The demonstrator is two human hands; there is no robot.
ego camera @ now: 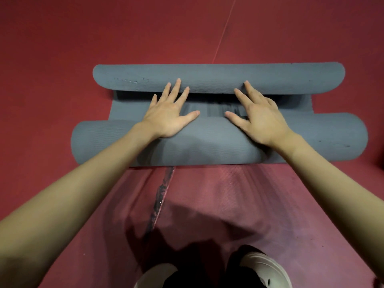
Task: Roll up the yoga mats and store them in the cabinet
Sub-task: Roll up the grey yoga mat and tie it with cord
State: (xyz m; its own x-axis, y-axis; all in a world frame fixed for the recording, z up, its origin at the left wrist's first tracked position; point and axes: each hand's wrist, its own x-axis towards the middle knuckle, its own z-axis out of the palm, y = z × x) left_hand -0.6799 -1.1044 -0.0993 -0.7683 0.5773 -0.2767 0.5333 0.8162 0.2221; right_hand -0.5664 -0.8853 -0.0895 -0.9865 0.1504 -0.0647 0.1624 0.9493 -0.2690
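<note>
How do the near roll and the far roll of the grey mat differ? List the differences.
The near roll looks thicker than the far roll. The near roll lies under both palms, left hand and right hand; the far roll meets only the fingertips. The near roll's ends reach wider in the picture. Both are grey, lie parallel on the red floor, and join through a flat strip.

Exercise studio or gym floor, likely yoga room. Red padded floor fills whole view, thin seam line running across far part. Grey yoga mat part rolled on floor, textured surface. Paler red mat spread underneath near person. Light-coloured shoes on matting. No furniture or walls in view; dim indoor light.
</note>
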